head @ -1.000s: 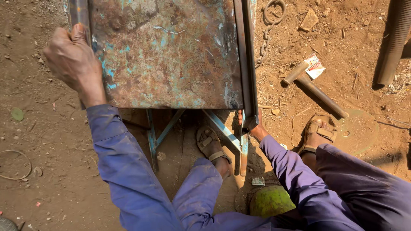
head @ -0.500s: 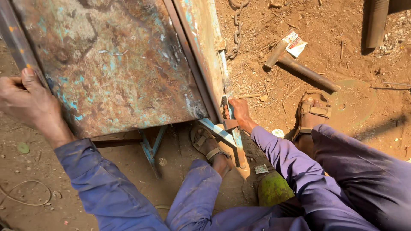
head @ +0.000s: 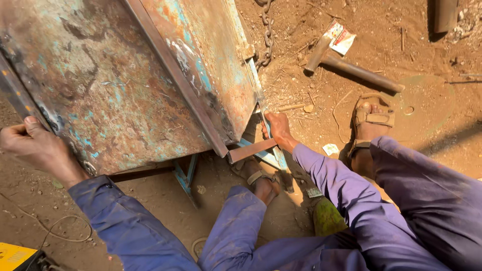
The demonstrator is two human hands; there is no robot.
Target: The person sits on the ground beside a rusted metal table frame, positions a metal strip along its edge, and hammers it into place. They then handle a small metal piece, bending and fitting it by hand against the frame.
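A big rusty metal box [head: 115, 90] with flaking turquoise paint fills the upper left, tilted over the dirt. My left hand [head: 35, 145] grips its left edge rail, thumb on top. My right hand [head: 276, 128] is closed on the thin blue-painted frame bar [head: 266, 135] at the box's lower right corner, beside a short rusty angle piece [head: 251, 149]. Both arms wear blue-purple sleeves. My sandalled feet [head: 369, 125] rest on the ground, one under the box [head: 261, 183].
A hammer [head: 351, 68] lies on the dirt at upper right beside a small paper packet [head: 341, 37]. A chain [head: 266, 35] hangs by the box's right side. A flat metal disc [head: 427, 105] lies right, a yellow object [head: 12, 256] at bottom left, and wire [head: 60, 226].
The box has tipped and swung further leftward in view, showing more of its side panel. My left hand stays on its edge; my right hand has moved up along the blue frame bar.
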